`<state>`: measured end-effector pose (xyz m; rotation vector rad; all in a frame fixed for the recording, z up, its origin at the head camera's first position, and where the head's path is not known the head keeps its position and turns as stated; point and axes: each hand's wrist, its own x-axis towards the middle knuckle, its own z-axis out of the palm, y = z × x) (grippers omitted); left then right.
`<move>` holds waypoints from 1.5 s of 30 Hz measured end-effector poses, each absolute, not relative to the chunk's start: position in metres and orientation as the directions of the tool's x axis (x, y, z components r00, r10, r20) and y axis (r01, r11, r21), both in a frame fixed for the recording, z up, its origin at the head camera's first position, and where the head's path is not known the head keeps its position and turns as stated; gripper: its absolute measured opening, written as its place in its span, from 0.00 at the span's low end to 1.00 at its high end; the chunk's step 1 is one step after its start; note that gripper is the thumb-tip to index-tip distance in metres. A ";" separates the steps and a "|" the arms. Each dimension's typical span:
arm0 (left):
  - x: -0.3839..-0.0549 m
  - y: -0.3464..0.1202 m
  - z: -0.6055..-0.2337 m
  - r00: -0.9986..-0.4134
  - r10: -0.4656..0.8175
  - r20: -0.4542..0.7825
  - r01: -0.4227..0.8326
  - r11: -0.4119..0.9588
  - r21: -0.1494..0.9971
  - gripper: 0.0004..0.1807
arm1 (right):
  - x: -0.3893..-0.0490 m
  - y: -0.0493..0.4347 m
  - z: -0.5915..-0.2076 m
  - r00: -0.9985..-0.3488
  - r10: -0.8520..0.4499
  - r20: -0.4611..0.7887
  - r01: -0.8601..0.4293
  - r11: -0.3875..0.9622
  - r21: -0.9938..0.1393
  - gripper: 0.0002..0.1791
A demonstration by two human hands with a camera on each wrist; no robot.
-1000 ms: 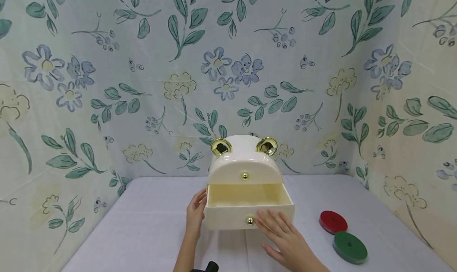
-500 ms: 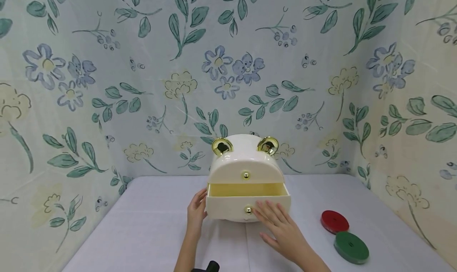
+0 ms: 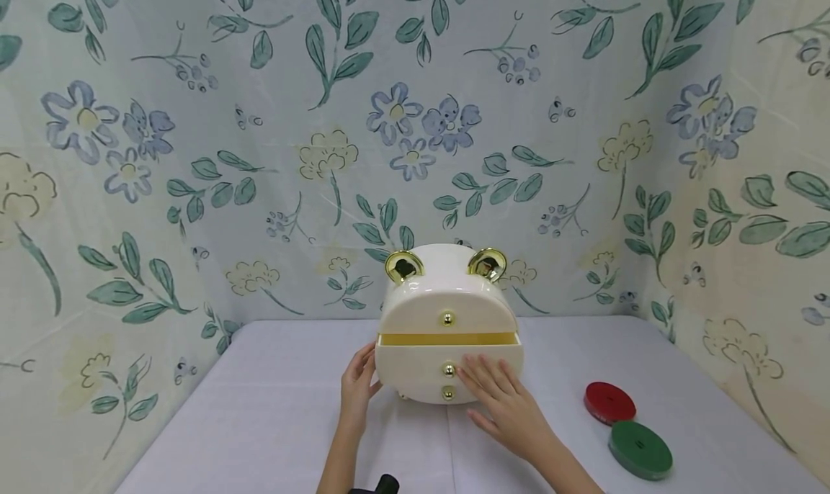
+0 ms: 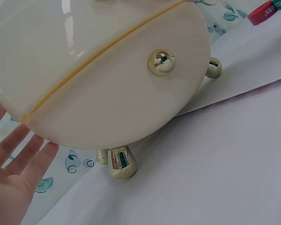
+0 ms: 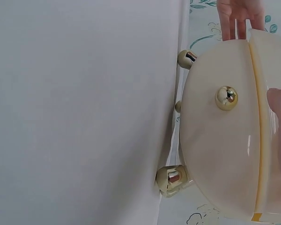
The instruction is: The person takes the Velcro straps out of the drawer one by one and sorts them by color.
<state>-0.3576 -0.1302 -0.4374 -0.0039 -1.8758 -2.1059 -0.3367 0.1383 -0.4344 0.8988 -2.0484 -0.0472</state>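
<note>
A cream, rounded storage box (image 3: pixel 421 299) with gold ball eyes and gold knobs stands in the middle of the head view. Its middle drawer (image 3: pixel 411 364) is slightly out, leaving a thin yellow strip of the inside visible above the front. My right hand (image 3: pixel 506 404) lies with straight fingers on that drawer front, right of the knob. Against the box's left side rests my left hand (image 3: pixel 358 389); its fingers (image 4: pixel 40 159) look extended in the left wrist view. The bottom drawer (image 5: pixel 213 136) is closed, and short gold feet (image 4: pixel 122 163) hold the box up.
To the right on the white-covered table (image 3: pixel 279 407) are a flat red disc-shaped roll (image 3: pixel 609 402) and a green one (image 3: pixel 640 449), edge to edge. Floral cloth (image 3: pixel 259 191) hangs behind and at both sides. A black object (image 3: pixel 387 484) shows at the bottom edge.
The middle drawer has slid most of the way into the box, with my right hand moving forward on its front. The bottom knob has come into sight. My left hand stays at the side.
</note>
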 end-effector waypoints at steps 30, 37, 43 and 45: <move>-0.357 -0.131 -0.439 -0.950 -0.222 0.219 0.256 -0.153 0.955 0.26 | -0.361 0.134 -0.439 -0.347 -0.595 0.725 -0.575 0.746 0.337 0.32; -0.358 -0.129 -0.438 -0.950 -0.235 0.205 0.247 -0.165 0.955 0.26 | -0.361 0.134 -0.438 -0.342 -0.588 0.733 -0.574 0.749 0.332 0.32; -0.358 -0.128 -0.437 -0.953 -0.236 0.191 0.231 -0.158 0.960 0.26 | -0.357 0.132 -0.436 -0.348 -0.572 0.743 -0.594 0.748 0.298 0.31; -0.357 -0.129 -0.437 -0.953 -0.232 0.194 0.234 -0.161 0.959 0.26 | -0.355 0.131 -0.435 -0.332 -0.570 0.752 -0.622 0.731 0.280 0.31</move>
